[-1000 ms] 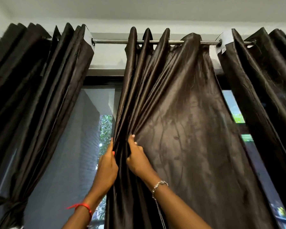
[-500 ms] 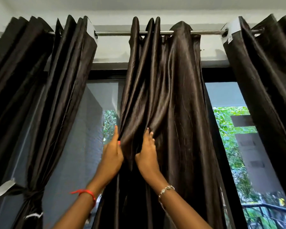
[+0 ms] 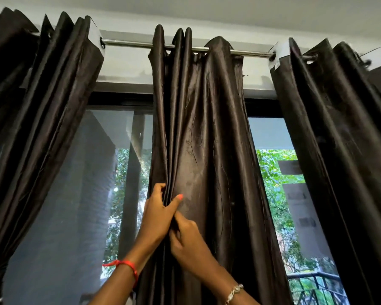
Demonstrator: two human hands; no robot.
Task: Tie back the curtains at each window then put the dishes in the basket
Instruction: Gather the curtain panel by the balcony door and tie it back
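The middle curtain [image 3: 207, 150], dark brown and shiny, hangs in folds from a metal rod [image 3: 130, 43] at the centre of the window [image 3: 75, 194]. Both hands are raised to its left edge, low in the view. The left hand [image 3: 158, 216] grips the outer folds: its fingers [image 3: 159, 187] curl round the edge of the cloth from the left, and the thumb, with a pink nail, lies up along the front. The right hand [image 3: 187, 243] sits just below and to the right, touching the left hand, its fingers curled in and pinching the same bunch of folds. A red thread [image 3: 128, 264] circles the left wrist, and a silver bracelet [image 3: 233, 292] circles the right.

The left curtain [image 3: 53, 106] hangs on the same rod and slants away toward the lower left. The right curtain [image 3: 339, 128] hangs at the right end and slants toward the lower right. Between the curtains the glass shows green trees [image 3: 273, 172], and a dark railing [image 3: 313, 280] shows at the lower right.
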